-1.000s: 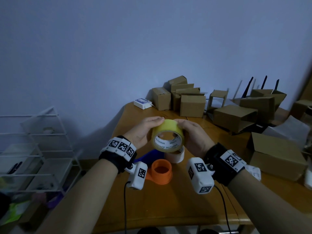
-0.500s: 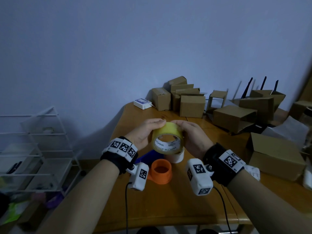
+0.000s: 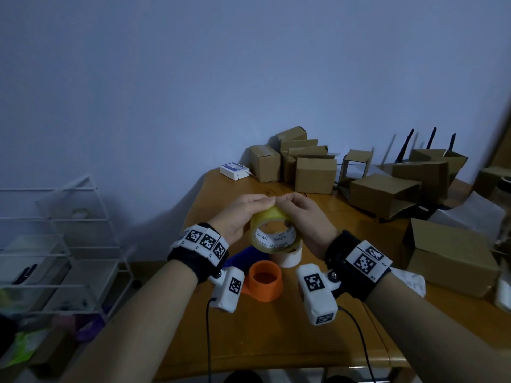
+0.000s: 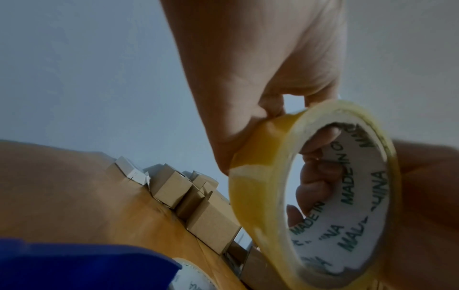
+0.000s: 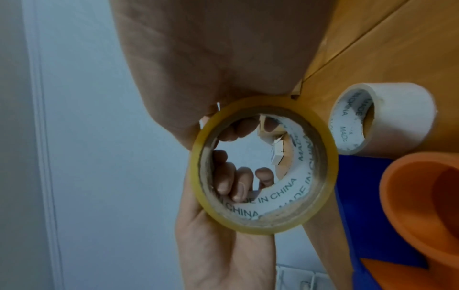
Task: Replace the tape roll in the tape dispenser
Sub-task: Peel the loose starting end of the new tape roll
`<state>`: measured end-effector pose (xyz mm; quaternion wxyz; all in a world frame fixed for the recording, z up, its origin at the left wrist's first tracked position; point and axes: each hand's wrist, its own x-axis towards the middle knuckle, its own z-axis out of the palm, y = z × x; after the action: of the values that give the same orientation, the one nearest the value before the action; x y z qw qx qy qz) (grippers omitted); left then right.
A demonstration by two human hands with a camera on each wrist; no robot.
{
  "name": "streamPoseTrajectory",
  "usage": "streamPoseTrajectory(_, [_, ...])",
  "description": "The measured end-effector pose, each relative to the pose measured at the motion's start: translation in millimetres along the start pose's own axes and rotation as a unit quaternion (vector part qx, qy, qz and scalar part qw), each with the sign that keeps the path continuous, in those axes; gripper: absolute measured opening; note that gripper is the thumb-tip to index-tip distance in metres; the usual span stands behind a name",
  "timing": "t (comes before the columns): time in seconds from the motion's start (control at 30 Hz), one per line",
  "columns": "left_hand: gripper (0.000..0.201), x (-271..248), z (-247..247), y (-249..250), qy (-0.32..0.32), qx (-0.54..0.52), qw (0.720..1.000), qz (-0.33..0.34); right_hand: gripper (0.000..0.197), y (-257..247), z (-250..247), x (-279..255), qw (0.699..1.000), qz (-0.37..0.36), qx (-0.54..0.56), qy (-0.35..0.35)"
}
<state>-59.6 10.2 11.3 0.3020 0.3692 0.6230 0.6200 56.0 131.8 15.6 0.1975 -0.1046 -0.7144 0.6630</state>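
Clearly both hands are busy with the yellow tape roll (image 3: 272,230), which is held in the air above the table (image 3: 276,341), over the orange dispenser (image 3: 264,280) and the white empty core (image 3: 287,257) lying just beyond it. The left hand (image 3: 239,217) is curled around the roll's left side, and the right hand (image 3: 305,219) is curled around its right side, with fingertips (image 5: 239,191) showing through the hole in the right wrist view. The fingers of both hands meet on top of the roll, so the step looks like hunting for the loose end of the tape. To do it well, one hand should steady the roll by its core while a fingernail of the other runs slowly around the outer face until it catches the edge. Lift that edge squarely, or the tape may split into a sliver.
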Motion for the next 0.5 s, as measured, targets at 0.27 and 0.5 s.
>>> streamPoseTrajectory(0.27, [0.031, -4.3, -3.7, 3.7, -0.055, -0.063, 0.996, -0.008, 0.010, -3.1, -11.5, -3.1, 0.985, 0.039, 0.169, -0.023])
streamPoseTrajectory(0.5, [0.047, -9.4, -6.9, 4.3, -0.087, -0.107, 0.990, 0.000, 0.019, 1.7, -24.2, 2.8, 0.965, 0.035, 0.260, -0.033])
